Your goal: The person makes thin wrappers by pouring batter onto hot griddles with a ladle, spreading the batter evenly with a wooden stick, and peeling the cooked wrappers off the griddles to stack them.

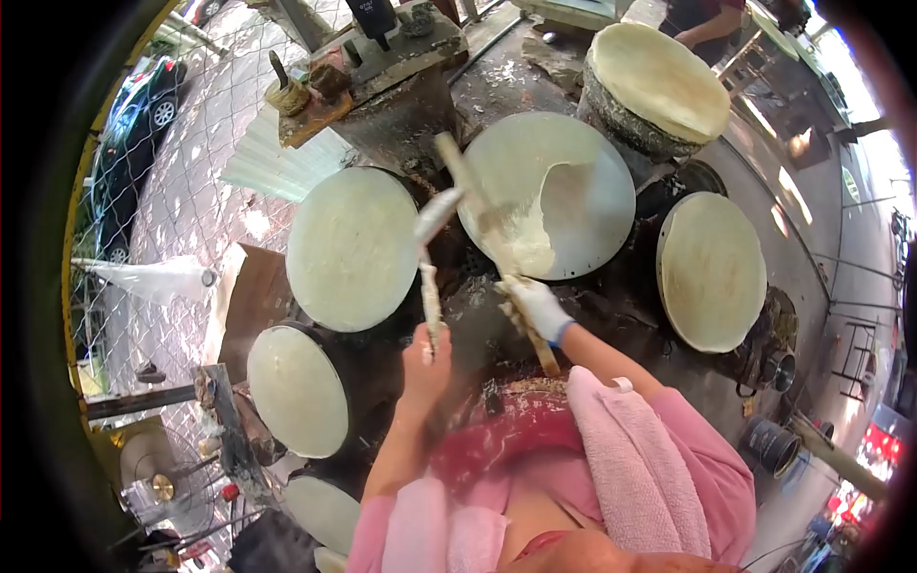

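My bare left hand is closed around the batter-caked handle of a spatula with a pale blade, tilted upward. My right hand, in a white glove with a blue cuff, grips a long wooden stick. This stick slants across the near left part of a round griddle and is smeared by motion. Pale batter covers the left and upper parts of that griddle, with a bare grey patch at the right. Where the spatula blade and stick come close, I cannot tell whether they touch.
Round griddles with pale sheets stand around me: left, lower left, right. A raised round top stands at the back. Behind the griddles, a ledge holds a brush. Another person's arm shows at upper right.
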A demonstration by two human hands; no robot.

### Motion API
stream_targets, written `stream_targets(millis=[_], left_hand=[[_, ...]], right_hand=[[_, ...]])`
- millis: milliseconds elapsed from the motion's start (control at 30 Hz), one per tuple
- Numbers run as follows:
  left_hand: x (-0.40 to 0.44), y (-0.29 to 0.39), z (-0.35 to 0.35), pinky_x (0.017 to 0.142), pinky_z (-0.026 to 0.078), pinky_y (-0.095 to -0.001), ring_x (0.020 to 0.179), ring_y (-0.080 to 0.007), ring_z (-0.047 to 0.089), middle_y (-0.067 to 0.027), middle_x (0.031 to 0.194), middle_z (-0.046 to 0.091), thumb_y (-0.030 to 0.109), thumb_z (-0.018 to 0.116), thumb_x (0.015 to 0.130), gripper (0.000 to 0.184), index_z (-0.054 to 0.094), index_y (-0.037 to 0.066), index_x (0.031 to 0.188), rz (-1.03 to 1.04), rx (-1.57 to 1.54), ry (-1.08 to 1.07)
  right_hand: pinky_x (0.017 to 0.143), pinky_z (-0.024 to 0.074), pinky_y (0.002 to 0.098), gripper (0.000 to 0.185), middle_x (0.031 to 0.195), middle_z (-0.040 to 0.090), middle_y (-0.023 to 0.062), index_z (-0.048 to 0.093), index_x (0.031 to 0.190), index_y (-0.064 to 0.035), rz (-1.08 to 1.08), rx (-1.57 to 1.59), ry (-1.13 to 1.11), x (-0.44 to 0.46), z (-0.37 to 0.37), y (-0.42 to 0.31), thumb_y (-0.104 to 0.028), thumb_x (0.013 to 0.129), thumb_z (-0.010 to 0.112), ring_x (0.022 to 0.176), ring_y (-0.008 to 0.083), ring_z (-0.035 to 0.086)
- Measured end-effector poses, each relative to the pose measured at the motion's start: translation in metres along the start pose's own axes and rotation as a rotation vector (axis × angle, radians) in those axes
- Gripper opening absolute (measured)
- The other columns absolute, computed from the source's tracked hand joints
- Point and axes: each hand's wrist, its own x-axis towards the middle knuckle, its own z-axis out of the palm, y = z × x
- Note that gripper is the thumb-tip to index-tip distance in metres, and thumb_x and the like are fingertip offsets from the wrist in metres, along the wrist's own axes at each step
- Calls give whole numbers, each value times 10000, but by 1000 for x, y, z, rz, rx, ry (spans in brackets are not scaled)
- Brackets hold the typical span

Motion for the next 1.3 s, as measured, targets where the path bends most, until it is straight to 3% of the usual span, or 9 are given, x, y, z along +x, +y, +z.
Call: stream_targets(millis=[233,400,533,667,767,900,1100,1167,1300], left_hand=[[-21,-73,-55,411,305,-187,475,-18,394,52,637,448,154,563,995,104,545,64,946,-61,-145,-33],[-41,-73,-54,387,296,-186,441,-24,370,47,626,445,161,554,1003,100,543,71,961,-153,-220,-27],[-46,-52,-43,461,347,-207,532,-31,440,28,652,498,165,565,989,142,561,37,927,-230,-274,11],[-49,-37,-19,382,300,-195,434,-35,373,31,629,458,175,545,1007,122,547,57,978,-261,-358,44],[-54,-20,-1,380,298,-196,430,-39,373,29,626,458,181,548,1007,130,548,55,977,-300,-397,60],[-61,1,21,376,296,-198,426,-42,372,30,618,454,187,553,1005,136,550,54,977,-323,-411,78],[-77,31,48,414,341,-177,501,-25,432,37,667,478,155,563,995,103,542,66,947,-380,-391,107],[-83,34,60,374,314,-196,443,-38,397,31,631,464,174,549,1004,119,545,60,972,-392,-370,150],[-93,29,76,350,307,-210,412,-47,383,28,617,460,188,544,1007,130,544,59,990,-385,-330,201]], right_hand=[[574,480,361,389,711,665,67,653,1023,-71,-296,-717,763,25,-33,64,-442,965,552,595,189,622],[613,499,379,414,683,660,80,646,987,-36,-79,-138,590,-23,-45,26,-436,972,541,625,192,641],[776,486,525,415,917,677,247,618,978,-35,-199,-1009,528,-36,-45,38,-443,960,543,931,449,633],[757,489,507,429,911,681,236,627,971,-33,-269,-850,738,-40,-104,10,-449,973,522,906,431,644],[781,486,509,435,922,674,248,634,941,-31,-100,-540,520,-55,-114,-23,-448,973,513,917,437,636],[841,474,540,473,979,680,250,618,1036,-74,-162,-1112,377,-56,-132,24,-520,954,484,974,442,638],[777,492,523,460,926,682,253,650,976,-46,-282,-957,635,-42,-197,-46,-471,974,475,921,431,648],[788,489,525,466,928,681,254,657,995,-42,-120,-737,432,-55,-192,-51,-477,961,492,922,433,648],[760,479,557,442,900,676,257,638,991,-56,-265,-1058,414,-56,-216,-5,-468,965,478,881,449,649]])
